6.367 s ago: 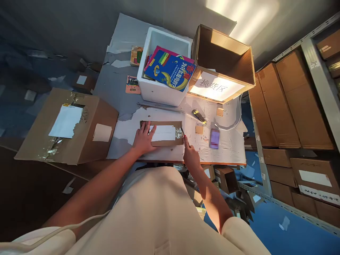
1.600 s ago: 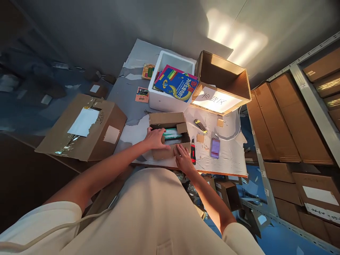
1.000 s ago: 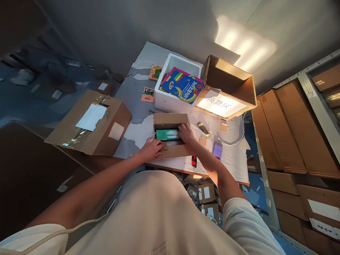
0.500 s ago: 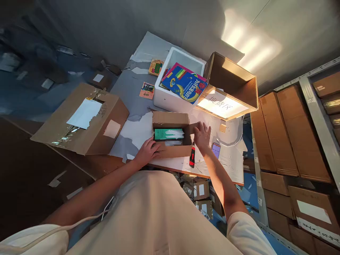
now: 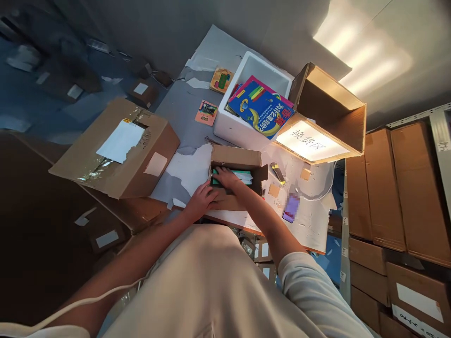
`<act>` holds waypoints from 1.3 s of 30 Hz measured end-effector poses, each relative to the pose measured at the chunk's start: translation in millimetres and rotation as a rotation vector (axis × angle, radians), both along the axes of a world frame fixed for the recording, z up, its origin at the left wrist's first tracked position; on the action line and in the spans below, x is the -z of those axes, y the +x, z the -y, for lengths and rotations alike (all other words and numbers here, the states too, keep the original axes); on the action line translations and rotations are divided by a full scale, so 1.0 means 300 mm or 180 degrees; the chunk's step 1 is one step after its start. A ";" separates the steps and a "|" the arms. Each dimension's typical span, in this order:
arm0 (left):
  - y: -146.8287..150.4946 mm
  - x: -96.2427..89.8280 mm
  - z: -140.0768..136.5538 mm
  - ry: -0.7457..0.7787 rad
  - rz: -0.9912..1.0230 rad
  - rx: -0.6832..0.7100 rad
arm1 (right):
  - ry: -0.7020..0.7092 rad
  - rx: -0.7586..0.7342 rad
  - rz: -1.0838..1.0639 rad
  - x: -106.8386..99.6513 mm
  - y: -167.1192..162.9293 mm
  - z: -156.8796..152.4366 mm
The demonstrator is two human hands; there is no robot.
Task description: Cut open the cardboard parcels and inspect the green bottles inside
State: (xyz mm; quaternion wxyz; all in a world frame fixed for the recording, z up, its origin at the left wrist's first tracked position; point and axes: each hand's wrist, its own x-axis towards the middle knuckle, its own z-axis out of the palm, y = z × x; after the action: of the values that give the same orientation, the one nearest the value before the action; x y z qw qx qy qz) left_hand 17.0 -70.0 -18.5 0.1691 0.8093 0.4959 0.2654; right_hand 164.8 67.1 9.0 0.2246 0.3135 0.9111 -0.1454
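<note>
An open cardboard box (image 5: 235,154) stands near the table's front edge. Inside it lies a green box (image 5: 243,176) with something white on top, partly covered by my right hand (image 5: 225,178). That hand reaches down into the carton, its fingers spread over the green box's left end. At the carton's front left corner, my left hand (image 5: 201,201) rests with fingers stretched over the front flap (image 5: 227,202). A black and yellow cutter (image 5: 277,173) lies to the right of the carton, near a phone (image 5: 291,208). My right forearm hides most of the carton's front right corner.
Behind the carton, a white foam box (image 5: 229,124) holds books (image 5: 262,108). An open labelled carton (image 5: 327,117) stands to its right. A large taped carton (image 5: 116,150) is at left. Shelves of boxes (image 5: 377,183) line the right side. Small booklets (image 5: 206,112) lie on the table (image 5: 176,112).
My right hand has moved left from the carton's right flap into the carton, onto the green box. My left hand stays at the corner. The red knife is now almost wholly hidden.
</note>
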 end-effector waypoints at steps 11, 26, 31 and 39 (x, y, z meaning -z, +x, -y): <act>-0.003 -0.017 0.005 -0.0176 -0.0103 0.0007 | -0.0033 -0.0053 -0.0879 -0.086 0.134 -0.014; -0.006 -0.037 0.015 -0.0283 -0.0518 0.0022 | 0.0182 0.0005 -0.0147 -0.086 0.018 0.033; -0.009 -0.039 0.010 -0.0223 -0.0517 -0.0013 | -0.0010 0.0350 -0.0434 -0.054 0.127 0.040; -0.004 -0.030 0.003 -0.0210 -0.0520 0.0013 | 0.0411 0.1359 0.0366 -0.073 0.268 0.039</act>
State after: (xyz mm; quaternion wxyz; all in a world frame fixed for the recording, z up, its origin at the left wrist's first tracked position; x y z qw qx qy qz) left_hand 15.7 -70.8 -9.6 0.1552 0.8233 0.5148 0.1817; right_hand 245.2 55.4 30.9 0.2199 0.5206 0.8172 -0.1129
